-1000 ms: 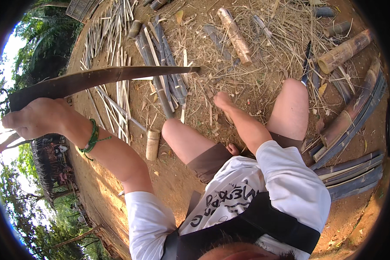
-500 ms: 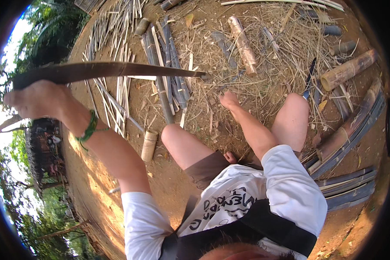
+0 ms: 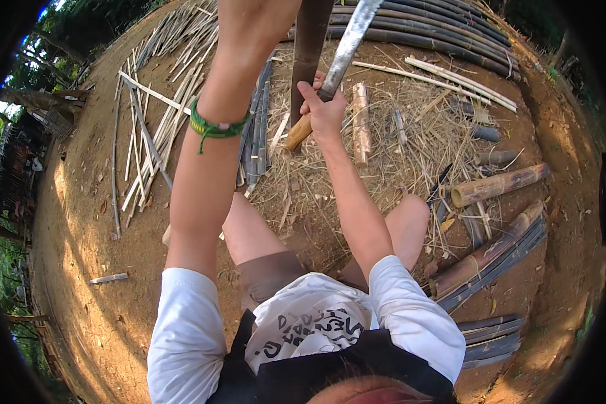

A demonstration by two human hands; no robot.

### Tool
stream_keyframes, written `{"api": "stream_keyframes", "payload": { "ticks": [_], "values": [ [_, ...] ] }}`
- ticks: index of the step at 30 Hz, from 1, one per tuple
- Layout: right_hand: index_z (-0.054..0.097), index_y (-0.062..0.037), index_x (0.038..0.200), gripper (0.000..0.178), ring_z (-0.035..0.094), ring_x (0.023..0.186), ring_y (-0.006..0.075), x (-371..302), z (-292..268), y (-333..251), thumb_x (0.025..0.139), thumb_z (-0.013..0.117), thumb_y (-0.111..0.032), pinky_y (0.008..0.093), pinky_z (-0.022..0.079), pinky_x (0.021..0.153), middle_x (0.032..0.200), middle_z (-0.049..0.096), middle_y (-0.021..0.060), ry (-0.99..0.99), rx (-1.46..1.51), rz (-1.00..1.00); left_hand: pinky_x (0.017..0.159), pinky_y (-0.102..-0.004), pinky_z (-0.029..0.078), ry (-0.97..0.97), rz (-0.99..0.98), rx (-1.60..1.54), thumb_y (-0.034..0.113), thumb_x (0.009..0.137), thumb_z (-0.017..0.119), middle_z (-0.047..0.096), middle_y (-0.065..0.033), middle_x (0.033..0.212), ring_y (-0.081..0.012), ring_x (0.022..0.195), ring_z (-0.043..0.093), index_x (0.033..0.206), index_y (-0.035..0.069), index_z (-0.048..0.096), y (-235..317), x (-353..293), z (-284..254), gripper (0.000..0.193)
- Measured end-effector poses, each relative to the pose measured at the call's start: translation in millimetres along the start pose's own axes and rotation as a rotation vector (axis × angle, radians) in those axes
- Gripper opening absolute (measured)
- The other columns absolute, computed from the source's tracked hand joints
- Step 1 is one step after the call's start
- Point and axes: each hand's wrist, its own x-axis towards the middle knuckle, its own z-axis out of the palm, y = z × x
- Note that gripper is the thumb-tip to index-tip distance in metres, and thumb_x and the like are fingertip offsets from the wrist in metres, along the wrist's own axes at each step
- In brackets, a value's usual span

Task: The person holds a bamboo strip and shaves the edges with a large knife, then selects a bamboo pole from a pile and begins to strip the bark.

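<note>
My left hand (image 3: 262, 20) is raised at the top edge, where its fingers run out of view. Beside it a long dark bamboo strip (image 3: 308, 57) hangs down, tapering toward the ground, apparently in that hand's grip. Closed around the wooden handle (image 3: 299, 133) of a machete is my right hand (image 3: 326, 116). The machete's grey metal blade (image 3: 351, 42) slants up and to the right, past the top edge. Thumb and fingertips of the right hand lie close against the strip; whether they press on it I cannot tell.
Pale bamboo slats (image 3: 138, 145) lie scattered at left, with dark strips (image 3: 259, 128) nearer the middle. Shavings (image 3: 411, 145) surround a bamboo piece (image 3: 361, 128). Dark poles (image 3: 424, 40) are stacked at the back. A thick bamboo section (image 3: 501, 185) and split bamboo bundles (image 3: 488, 252) lie at right.
My left hand has swung from far left to the top middle, turning the strip from level to upright. My right hand has come up from the ground and now holds a machete.
</note>
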Motion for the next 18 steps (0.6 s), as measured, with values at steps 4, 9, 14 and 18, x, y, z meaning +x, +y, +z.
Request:
{"api": "stream_keyframes", "payload": {
  "ticks": [4, 9, 14, 18],
  "values": [
    [0.055, 0.0005, 0.117, 0.047, 0.052, 0.048, 0.0081, 11.7, 3.3, -49.2, 0.081, 0.082, -0.015, 0.025, 0.045, 0.044, 0.075, 0.058, 0.0012, 0.114, 0.148, -0.04, 0.074, -0.0325, 0.046, 0.138, -0.361, -0.22, 0.033, 0.106, 0.045, 0.059, -0.0048, 0.081, -0.0138, 0.078, 0.055, 0.1, 0.0, 0.059, 11.5, -80.0, -47.5, 0.037],
    [0.053, -0.005, 0.109, 0.045, 0.048, 0.053, 0.0091, 14.0, 12.3, -101.8, 0.084, 0.081, -0.03, 0.0289, 0.047, 0.051, 0.075, 0.049, -0.0005, 0.205, 0.326, -0.052, 0.066, -0.0292, 0.044, 0.206, -1.335, -0.28, 0.048, 0.102, 0.048, 0.056, -0.0037, 0.072, -0.0143, 0.068, 0.055, 0.09, 0.003, 0.058, -4.4, -268.2, -105.6, 0.047],
    [0.051, -0.0071, 0.108, 0.048, 0.048, 0.057, 0.0098, 19.3, 6.4, -119.8, 0.084, 0.08, -0.036, 0.0288, 0.047, 0.054, 0.077, 0.045, -0.0009, 0.308, 0.459, -0.035, 0.114, -0.0405, 0.035, 0.457, -1.98, -1.032, 0.076, 0.083, 0.055, 0.042, -0.0279, 0.142, -0.0356, 0.135, 0.042, 0.141, -0.015, 0.027, -2.6, -328.2, -98.9, 0.111],
    [0.051, -0.0059, 0.101, 0.043, 0.047, 0.057, 0.0101, 12.4, 4.5, -105.0, 0.085, 0.079, -0.035, 0.0293, 0.047, 0.054, 0.077, 0.046, -0.0005, 0.281, 0.521, 0.078, 0.116, -0.0479, 0.033, 0.953, -1.605, -1.271, 0.07, 0.085, 0.059, 0.043, -0.0269, 0.133, -0.037, 0.128, 0.044, 0.135, -0.014, 0.025, -45.2, -303.9, -99.8, 0.103]
  ]
}}
